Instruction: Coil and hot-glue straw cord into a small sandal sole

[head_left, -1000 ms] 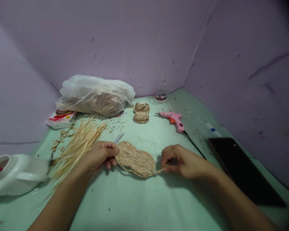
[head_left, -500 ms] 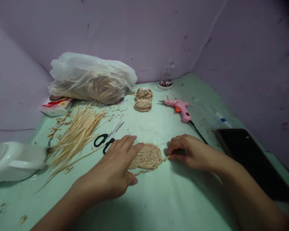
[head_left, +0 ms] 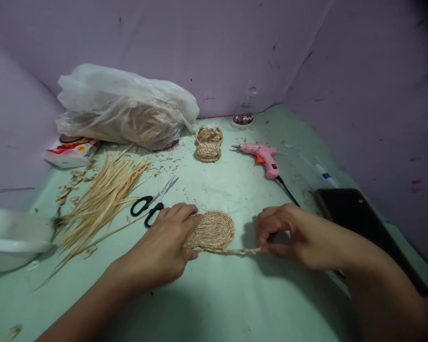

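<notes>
A flat oval coil of braided straw (head_left: pixel 214 229) lies on the green table in front of me. My left hand (head_left: pixel 174 240) grips its left end, fingers on top and thumb at the near edge, hiding that part. From the coil's near edge a loose straw braid (head_left: pixel 240 251) runs right, stretched straight. Its end is pinched between thumb and fingers of my right hand (head_left: pixel 278 230). Black-handled scissors (head_left: pixel 155 202), blades apart, lie just beyond my left hand. Farther back sits a smaller coiled straw piece (head_left: pixel 209 144) of two joined rounds with a whitish top edge.
A pink glue gun (head_left: pixel 262 156) lies back right, its cord running toward a dark phone-like slab (head_left: pixel 356 218). Loose straw strips (head_left: pixel 103 194) spread at left beside a white jug (head_left: pixel 17 240). A plastic bag (head_left: pixel 128 109) and a pin container (head_left: pixel 242 119) stand by the wall.
My right hand has moved right and slightly nearer, drawing the braid out straight along the coil's near side. The left hand still holds the coil. The whole view has shifted slightly.
</notes>
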### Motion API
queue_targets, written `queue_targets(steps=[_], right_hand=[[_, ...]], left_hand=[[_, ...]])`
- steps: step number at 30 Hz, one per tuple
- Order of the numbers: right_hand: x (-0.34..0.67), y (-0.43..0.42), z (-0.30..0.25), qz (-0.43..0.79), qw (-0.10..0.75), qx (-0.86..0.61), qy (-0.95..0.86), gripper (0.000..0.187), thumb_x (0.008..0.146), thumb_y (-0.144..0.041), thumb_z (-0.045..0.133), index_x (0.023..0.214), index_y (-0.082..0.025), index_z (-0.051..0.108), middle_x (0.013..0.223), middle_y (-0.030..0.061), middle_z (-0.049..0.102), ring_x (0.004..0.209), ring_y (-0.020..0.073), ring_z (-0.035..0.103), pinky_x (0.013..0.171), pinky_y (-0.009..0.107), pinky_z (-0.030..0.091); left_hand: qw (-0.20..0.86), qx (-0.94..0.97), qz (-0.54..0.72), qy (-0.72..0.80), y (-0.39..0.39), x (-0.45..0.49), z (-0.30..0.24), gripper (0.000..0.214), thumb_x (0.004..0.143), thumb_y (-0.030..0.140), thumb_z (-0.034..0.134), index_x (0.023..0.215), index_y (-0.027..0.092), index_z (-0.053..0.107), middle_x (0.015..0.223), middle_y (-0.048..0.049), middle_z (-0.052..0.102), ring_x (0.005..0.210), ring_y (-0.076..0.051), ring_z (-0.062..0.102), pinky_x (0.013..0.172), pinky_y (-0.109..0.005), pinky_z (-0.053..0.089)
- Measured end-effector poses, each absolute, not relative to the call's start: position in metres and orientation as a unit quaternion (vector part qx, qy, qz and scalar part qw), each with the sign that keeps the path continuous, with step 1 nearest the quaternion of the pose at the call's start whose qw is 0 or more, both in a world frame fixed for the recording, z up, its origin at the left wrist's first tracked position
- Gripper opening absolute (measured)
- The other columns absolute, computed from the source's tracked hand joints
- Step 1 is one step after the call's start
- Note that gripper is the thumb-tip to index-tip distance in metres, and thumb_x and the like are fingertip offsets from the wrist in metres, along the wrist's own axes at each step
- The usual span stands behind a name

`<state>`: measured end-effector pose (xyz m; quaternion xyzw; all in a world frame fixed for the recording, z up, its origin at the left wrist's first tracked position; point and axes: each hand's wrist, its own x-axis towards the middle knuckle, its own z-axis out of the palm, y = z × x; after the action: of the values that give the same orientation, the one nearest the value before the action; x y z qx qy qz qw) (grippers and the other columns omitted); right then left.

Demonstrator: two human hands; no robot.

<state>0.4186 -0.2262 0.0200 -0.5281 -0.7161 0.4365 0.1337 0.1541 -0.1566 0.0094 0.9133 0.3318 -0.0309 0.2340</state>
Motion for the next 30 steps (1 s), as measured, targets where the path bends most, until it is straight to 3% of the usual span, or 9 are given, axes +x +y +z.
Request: queue_targets(steps=[8,13,19,25,30], right_hand=[[0.417,-0.218,0.011,0.389,0.143,-0.585,-0.697,0.013,0.074,-0.014,0.062,0.075,-0.02,0.072,0.074,0.0021,0.07,0.067,0.0159,0.06,0.061,0.026,0.044],[0.41,-0.208,-0.003,0.279,0.173,-0.577,-0.748,0.012,0.079,-0.015,0.062,0.081,-0.02,0.073,0.079,0.0044,0.07,0.073,0.0164,0.061,0.07,0.028,0.043],[0.403,-0.197,-0.007,0.239,0.158,-0.561,-0.777,0.015,0.081,-0.012,0.06,0.086,-0.02,0.071,0.083,0.004,0.07,0.08,0.0181,0.059,0.076,0.031,0.041],[0.397,-0.178,0.002,0.229,0.095,-0.529,-0.812,0.023,0.076,-0.007,0.06,0.094,-0.02,0.07,0.085,0.0037,0.07,0.082,0.0184,0.059,0.075,0.03,0.041],[0.402,-0.159,0.008,0.168,0.017,-0.517,-0.839,0.02,0.073,-0.018,0.069,0.092,-0.021,0.069,0.085,0.0037,0.068,0.082,0.0209,0.058,0.073,0.032,0.039]], left_hand=[[0.231,0.915,-0.032,0.329,-0.157,0.156,0.01,0.054,0.073,0.02,0.065,0.126,0.022,0.054,0.133,-0.0104,0.049,0.123,-0.031,0.042,0.102,-0.049,0.035],[0.236,0.912,-0.029,0.335,-0.157,0.156,0.008,0.053,0.072,0.019,0.064,0.124,0.022,0.055,0.133,-0.0107,0.049,0.122,-0.031,0.041,0.102,-0.049,0.034],[0.244,0.908,-0.03,0.34,-0.158,0.156,0.008,0.056,0.071,0.017,0.063,0.126,0.023,0.054,0.132,-0.0106,0.05,0.121,-0.03,0.042,0.101,-0.048,0.034],[0.246,0.903,-0.048,0.349,-0.16,0.159,0.012,0.054,0.071,0.018,0.061,0.125,0.02,0.054,0.133,-0.0121,0.049,0.122,-0.031,0.041,0.103,-0.048,0.032],[0.252,0.901,-0.049,0.351,-0.159,0.16,0.012,0.054,0.071,0.018,0.061,0.124,0.021,0.054,0.133,-0.0112,0.05,0.122,-0.031,0.041,0.103,-0.049,0.033]])
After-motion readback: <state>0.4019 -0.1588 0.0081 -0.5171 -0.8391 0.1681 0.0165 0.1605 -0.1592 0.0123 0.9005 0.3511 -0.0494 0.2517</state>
